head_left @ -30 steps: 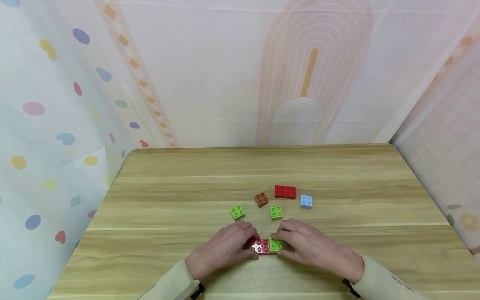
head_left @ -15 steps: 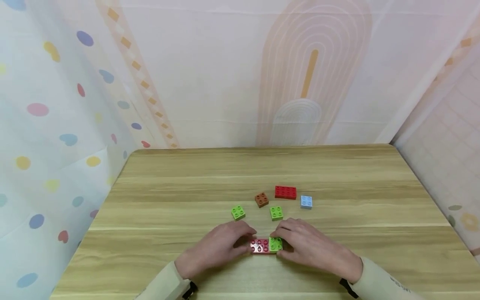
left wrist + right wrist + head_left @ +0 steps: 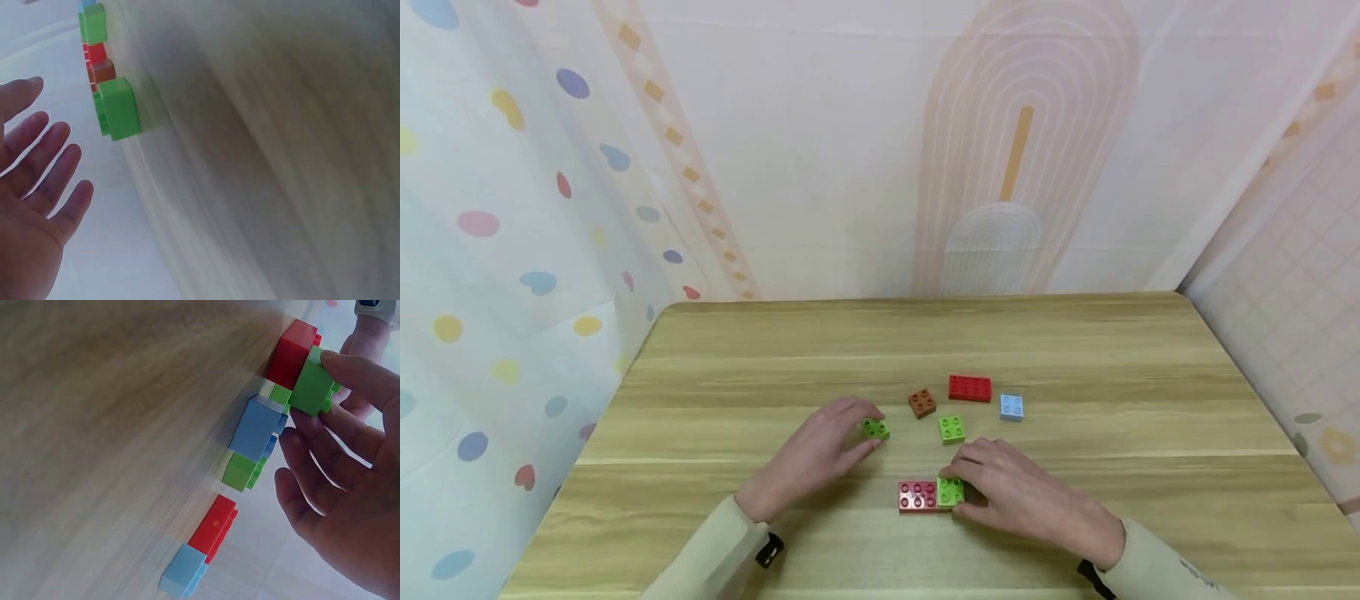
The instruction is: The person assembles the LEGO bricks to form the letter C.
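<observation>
A red brick (image 3: 917, 496) lies near the front of the table with a green brick (image 3: 950, 492) on its right end. My right hand (image 3: 1022, 496) pinches that green brick (image 3: 311, 387); in the right wrist view the thumb and a finger are on it, above the red brick (image 3: 292, 355). My left hand (image 3: 812, 458) is open around another green brick (image 3: 876, 429), thumb and fingers spread. The left wrist view has that hand (image 3: 37, 181) apart from the nearest green brick (image 3: 119, 109). A darker blue brick (image 3: 255, 428) shows in the right wrist view, hidden in the head view.
Behind the hands on the wooden table (image 3: 737, 333) lie a brown brick (image 3: 922, 403), a long red brick (image 3: 970, 388), a light blue brick (image 3: 1011, 407) and a third green brick (image 3: 951, 430). Patterned cloth (image 3: 820, 150) hangs behind the table.
My left hand has let go of the red brick's left end and moved up and left to the far-left green brick. My right hand has kept its grip in place.
</observation>
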